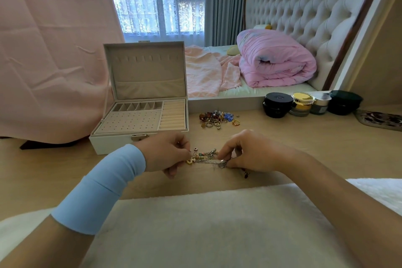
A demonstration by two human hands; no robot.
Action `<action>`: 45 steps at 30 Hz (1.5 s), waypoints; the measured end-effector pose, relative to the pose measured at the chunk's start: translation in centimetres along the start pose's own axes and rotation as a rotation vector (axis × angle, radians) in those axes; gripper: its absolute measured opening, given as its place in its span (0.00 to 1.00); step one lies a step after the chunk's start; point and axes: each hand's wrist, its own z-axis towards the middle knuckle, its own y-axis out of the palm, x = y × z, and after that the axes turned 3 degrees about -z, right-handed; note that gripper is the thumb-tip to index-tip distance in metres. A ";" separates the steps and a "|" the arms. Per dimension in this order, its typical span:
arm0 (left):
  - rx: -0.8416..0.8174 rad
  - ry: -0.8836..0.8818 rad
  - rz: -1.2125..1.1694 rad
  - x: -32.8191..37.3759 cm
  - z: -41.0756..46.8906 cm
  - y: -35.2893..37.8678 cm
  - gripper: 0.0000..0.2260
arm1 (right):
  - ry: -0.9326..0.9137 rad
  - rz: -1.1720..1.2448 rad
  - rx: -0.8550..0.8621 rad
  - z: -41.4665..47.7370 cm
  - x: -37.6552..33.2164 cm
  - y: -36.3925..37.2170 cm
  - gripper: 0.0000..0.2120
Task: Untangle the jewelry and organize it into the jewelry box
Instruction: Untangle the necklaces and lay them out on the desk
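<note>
Left grip (167,155): fingertips pressed together on the gold-beaded end of the tangle of chains (204,156), low and close to the tabletop (304,150).
Right grip (245,155): pinching the silvery end of the same tangle, with the strands drawn out between my two hands.
Tangle: thin chains and small charms knotted together, just in front of the open jewelry box (113,143) and not in it.
Risk, knot: if I pull the ends further apart, I judge the knot will tighten rather than loosen, and a fine link could snap.
Risk, charms: a freed piece could drop and roll off. A small dark piece (245,175) seems to lie below my right grip, though it is too blurred to be sure.
Risk, pile: the loose jewelry pile (217,118) lies just beyond, and dragging chains into it would snag more pieces.
</note>
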 end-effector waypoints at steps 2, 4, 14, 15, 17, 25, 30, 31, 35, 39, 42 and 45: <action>-0.043 -0.049 0.053 0.0 -0.1 0.0 0.04 | -0.011 -0.033 0.001 0.0 -0.1 0.0 0.10; -0.102 -0.098 0.116 0.0 -0.2 -0.1 0.02 | -0.031 -0.080 -0.003 0.0 -0.3 0.2 0.08; -0.012 -0.052 0.651 1.2 -1.5 0.2 0.06 | -0.166 -0.252 0.072 0.3 -1.5 1.5 0.07; 0.048 0.009 0.605 1.2 -1.1 0.7 0.06 | -0.179 -0.267 0.083 0.4 -1.5 1.6 0.07; 0.124 0.117 0.542 1.0 -0.3 2.2 0.07 | -0.191 -0.296 0.099 0.4 -1.6 1.7 0.06; 0.177 0.247 0.721 0.4 0.7 4.7 0.08 | -0.064 -0.240 -0.057 -0.1 -0.9 0.0 0.05; 0.059 0.202 0.773 0.7 0.0 4.4 0.06 | 0.006 -0.141 -0.175 -0.7 -0.8 -1.3 0.06; 0.028 0.183 0.756 0.8 -0.2 4.1 0.06 | 0.020 -0.134 -0.184 -0.7 -0.8 -1.4 0.07; 0.046 0.280 0.666 0.6 0.0 3.8 0.07 | 0.049 -0.115 -0.101 -0.8 0.1 -2.1 0.07; 0.117 0.528 0.568 0.0 1.1 5.5 0.16 | 0.150 -0.140 -0.131 -1.1 1.8 -3.6 0.09; -0.025 0.470 0.690 -0.7 1.5 6.3 0.25 | 0.157 -0.123 -0.154 -1.3 2.5 -3.9 0.11; -0.056 0.421 0.816 -1.0 1.7 6.0 0.29 | 0.118 -0.073 -0.148 -1.0 2.5 -3.4 0.12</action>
